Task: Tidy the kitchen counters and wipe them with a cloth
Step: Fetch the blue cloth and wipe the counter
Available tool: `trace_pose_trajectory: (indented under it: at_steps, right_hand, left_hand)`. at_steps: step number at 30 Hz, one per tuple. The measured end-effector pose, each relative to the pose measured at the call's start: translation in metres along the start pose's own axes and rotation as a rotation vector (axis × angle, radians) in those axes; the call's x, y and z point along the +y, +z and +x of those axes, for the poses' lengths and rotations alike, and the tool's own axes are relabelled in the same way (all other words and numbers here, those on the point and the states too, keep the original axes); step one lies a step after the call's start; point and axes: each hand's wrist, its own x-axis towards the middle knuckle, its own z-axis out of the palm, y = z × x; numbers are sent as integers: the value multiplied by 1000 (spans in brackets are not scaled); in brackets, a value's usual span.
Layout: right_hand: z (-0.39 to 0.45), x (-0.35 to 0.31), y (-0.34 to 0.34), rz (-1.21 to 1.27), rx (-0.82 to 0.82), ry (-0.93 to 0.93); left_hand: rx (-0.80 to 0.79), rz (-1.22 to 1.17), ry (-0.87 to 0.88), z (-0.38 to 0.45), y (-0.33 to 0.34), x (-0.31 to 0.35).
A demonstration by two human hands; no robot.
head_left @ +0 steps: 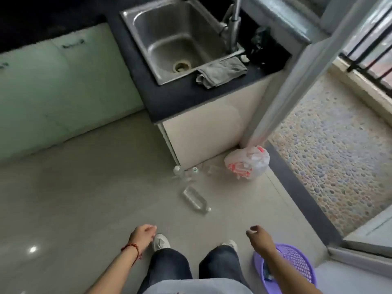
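Observation:
A grey cloth (220, 72) lies crumpled on the dark counter (169, 98), draped over the front right rim of the steel sink (137, 32). A tall faucet (233, 24) rises at the sink's right side. Both hands hang low over the floor, far from the counter. My left hand (143, 234) is loosely curled with nothing in it. My right hand (259, 235) is also loosely curled and holds nothing; it hovers beside a purple basket (297, 264).
On the grey tiled floor lie a clear plastic bottle (196, 200), several small bottles (186, 171) by the cabinet base, and a white-and-red plastic bag (248, 162) at the foot of a metal door frame (286, 85). A pebbled balcony floor (331, 149) is to the right.

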Motion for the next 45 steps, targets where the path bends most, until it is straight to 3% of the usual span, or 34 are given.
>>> trace_pose_trajectory:
  at_steps: [9,18,25,32,38,45]
  right_hand:
    - [-42,-151,132,-302,-56,-218]
    - [-71,-269,241,-592,-140,-399]
    - [-57,-362,306,-884,-196,-520]
    - [-67,-500,393,-1026,-312,-645]
    - [-95,-606,505,-1187,-395,-791]
    - [-144,-673,664,-1364,-491,-983]
  left_hand:
    - [80,-256,-198,16,-129,-147]
    - [261,-710,-417,20,-224,-245]
    - [362,-1012,-439,35,-298,-242]
    - [504,-1245,-493,40,-355,-255]
    - [531,-1467,-644,46,-365,-276]
    - [528,-1616,-784,73,-413,-344]
